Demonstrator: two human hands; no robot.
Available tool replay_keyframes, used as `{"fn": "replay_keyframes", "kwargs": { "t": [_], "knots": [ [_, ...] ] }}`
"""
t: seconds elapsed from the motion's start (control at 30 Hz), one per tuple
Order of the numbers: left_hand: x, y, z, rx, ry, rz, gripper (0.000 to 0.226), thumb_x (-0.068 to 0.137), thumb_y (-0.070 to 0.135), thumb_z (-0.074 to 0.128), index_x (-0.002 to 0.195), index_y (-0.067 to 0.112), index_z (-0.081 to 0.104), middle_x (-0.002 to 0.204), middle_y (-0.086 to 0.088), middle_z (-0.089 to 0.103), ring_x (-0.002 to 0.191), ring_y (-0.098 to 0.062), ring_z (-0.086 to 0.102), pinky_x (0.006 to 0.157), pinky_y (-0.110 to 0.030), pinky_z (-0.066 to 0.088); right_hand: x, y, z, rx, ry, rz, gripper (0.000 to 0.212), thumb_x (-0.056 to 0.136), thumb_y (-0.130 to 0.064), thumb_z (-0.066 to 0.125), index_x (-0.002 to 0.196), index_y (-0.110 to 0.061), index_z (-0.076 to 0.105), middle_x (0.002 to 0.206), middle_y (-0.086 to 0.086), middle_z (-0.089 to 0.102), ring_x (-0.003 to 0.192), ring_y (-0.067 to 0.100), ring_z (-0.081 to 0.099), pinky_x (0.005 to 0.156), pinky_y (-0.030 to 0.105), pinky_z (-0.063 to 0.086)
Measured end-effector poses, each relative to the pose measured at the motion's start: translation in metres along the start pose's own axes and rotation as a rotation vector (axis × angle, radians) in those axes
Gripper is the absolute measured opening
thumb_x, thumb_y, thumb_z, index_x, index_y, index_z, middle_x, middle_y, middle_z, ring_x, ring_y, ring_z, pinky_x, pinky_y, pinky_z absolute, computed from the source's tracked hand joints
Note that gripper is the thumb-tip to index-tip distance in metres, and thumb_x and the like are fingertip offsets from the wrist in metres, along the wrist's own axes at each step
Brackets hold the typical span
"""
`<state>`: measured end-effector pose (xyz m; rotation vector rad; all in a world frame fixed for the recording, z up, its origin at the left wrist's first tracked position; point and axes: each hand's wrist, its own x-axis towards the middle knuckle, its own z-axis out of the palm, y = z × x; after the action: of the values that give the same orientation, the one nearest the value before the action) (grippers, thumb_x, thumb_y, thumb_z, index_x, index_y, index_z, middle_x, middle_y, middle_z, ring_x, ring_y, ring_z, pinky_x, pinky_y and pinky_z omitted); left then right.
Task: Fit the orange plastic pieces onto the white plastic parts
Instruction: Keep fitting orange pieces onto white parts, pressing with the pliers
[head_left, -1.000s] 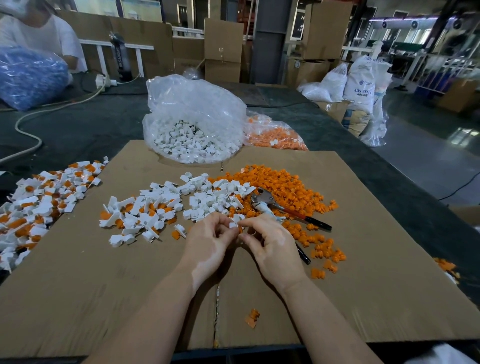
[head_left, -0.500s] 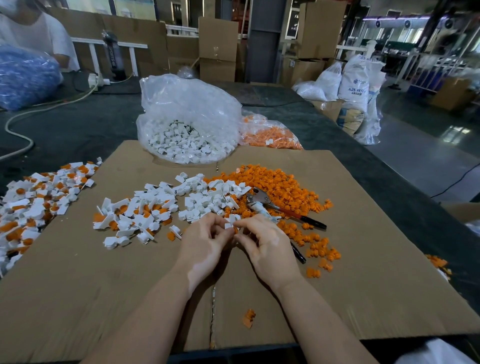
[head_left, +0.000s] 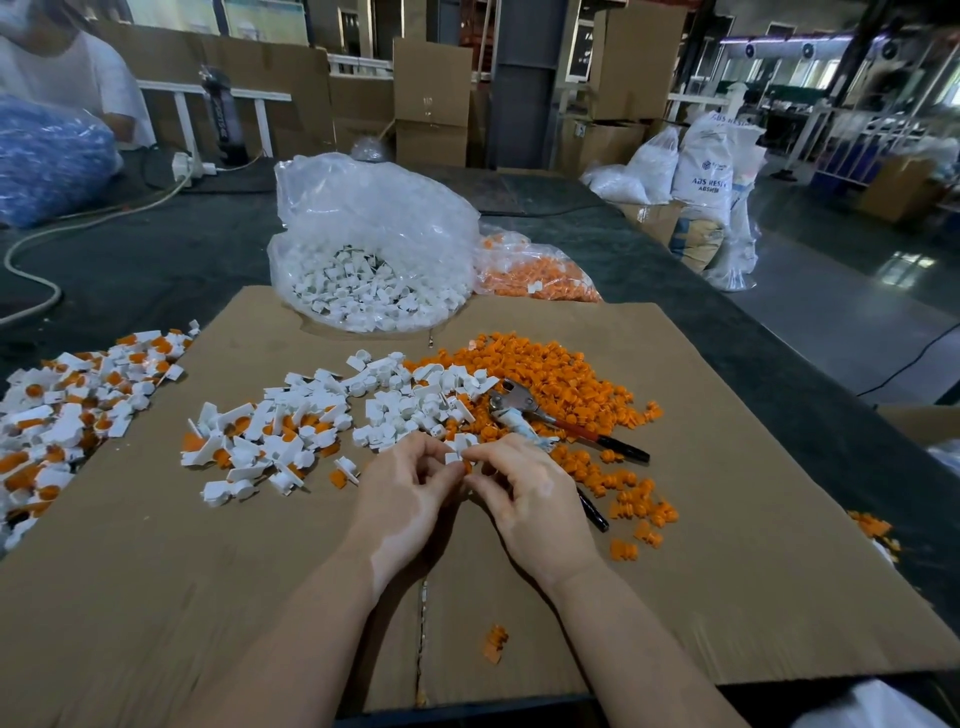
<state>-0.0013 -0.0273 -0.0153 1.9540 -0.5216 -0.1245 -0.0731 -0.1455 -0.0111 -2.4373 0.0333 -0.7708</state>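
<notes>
My left hand (head_left: 410, 499) and my right hand (head_left: 530, 499) meet over the cardboard sheet (head_left: 727, 597), fingertips together, pinching one small white part (head_left: 453, 457) between them. An orange piece may be there too, but fingers hide it. Just beyond my hands lies a heap of loose white parts (head_left: 410, 400). To its right spreads the pile of orange pieces (head_left: 550, 374). White parts fitted with orange pieces (head_left: 270, 436) lie to the left of my hands, and a bigger heap of them (head_left: 72, 405) sits at the far left.
Pliers with a red and black handle (head_left: 566, 426) lie among the orange pieces. A clear bag of white parts (head_left: 374, 260) and a bag of orange pieces (head_left: 535, 270) stand behind the sheet. One orange piece (head_left: 494, 642) lies near the front edge. A person sits at the far left.
My hands have stayed together at the same spot on the sheet, the fingers working slightly on the small white part. The piles have not moved.
</notes>
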Motion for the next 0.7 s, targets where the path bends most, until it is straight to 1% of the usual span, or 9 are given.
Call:
{"fn": "replay_keyframes", "kwargs": {
  "t": [0.07,0.13,0.23,0.37,0.53,0.7],
  "knots": [
    [0.0001,-0.0001,0.0000,-0.008,-0.005,-0.010,0.008,0.086,0.020,0.064,0.087,0.014,0.061,0.073,-0.007,0.068,0.070,-0.020,0.061,0.058,-0.022,0.040,0.0000,-0.0003,-0.0004,0.002,0.002,-0.005,0.017,0.084,-0.010,0.065,0.100,-0.008,0.069,0.088,0.003,0.062,0.084,0.017,0.058,0.077,0.027,0.049],
    [0.0001,-0.0001,-0.0001,-0.013,-0.009,-0.017,0.007,0.086,0.020,0.064,0.087,0.014,0.060,0.074,-0.008,0.068,0.071,-0.020,0.062,0.059,-0.023,0.041,-0.0005,-0.0004,-0.0003,0.002,0.003,-0.011,0.017,0.084,-0.009,0.066,0.100,-0.008,0.069,0.088,0.002,0.062,0.084,0.016,0.058,0.076,0.028,0.049],
    [0.0000,0.0001,0.0003,-0.024,-0.013,-0.028,0.007,0.086,0.019,0.065,0.086,0.014,0.060,0.073,-0.008,0.067,0.071,-0.021,0.061,0.063,-0.030,0.043,-0.0010,-0.0005,-0.0003,0.003,0.003,-0.008,0.017,0.084,-0.010,0.066,0.101,-0.008,0.069,0.088,0.002,0.062,0.084,0.016,0.058,0.076,0.029,0.049],
    [0.0005,-0.0008,0.0006,-0.023,-0.009,-0.030,0.006,0.085,0.018,0.065,0.083,0.017,0.060,0.072,-0.006,0.067,0.069,-0.018,0.061,0.059,-0.024,0.040,-0.0011,-0.0006,-0.0005,0.002,0.006,-0.010,0.017,0.083,-0.009,0.066,0.100,-0.008,0.069,0.087,0.002,0.062,0.083,0.015,0.057,0.075,0.028,0.049],
    [0.0011,-0.0023,0.0011,-0.039,-0.013,-0.045,0.008,0.085,0.018,0.065,0.080,0.019,0.059,0.071,-0.006,0.067,0.069,-0.020,0.061,0.062,-0.029,0.042,-0.0016,-0.0005,-0.0003,-0.001,0.009,-0.025,0.016,0.083,-0.008,0.067,0.099,-0.008,0.069,0.086,0.002,0.062,0.082,0.015,0.058,0.075,0.026,0.049],
    [0.0018,-0.0038,0.0009,-0.041,-0.011,-0.032,0.006,0.086,0.018,0.064,0.082,0.019,0.060,0.071,-0.006,0.067,0.068,-0.018,0.061,0.058,-0.021,0.041,-0.0013,0.0002,0.0004,-0.017,-0.001,-0.032,0.017,0.084,-0.010,0.066,0.100,-0.009,0.069,0.087,0.000,0.061,0.084,0.013,0.057,0.076,0.022,0.046]
  ]
}}
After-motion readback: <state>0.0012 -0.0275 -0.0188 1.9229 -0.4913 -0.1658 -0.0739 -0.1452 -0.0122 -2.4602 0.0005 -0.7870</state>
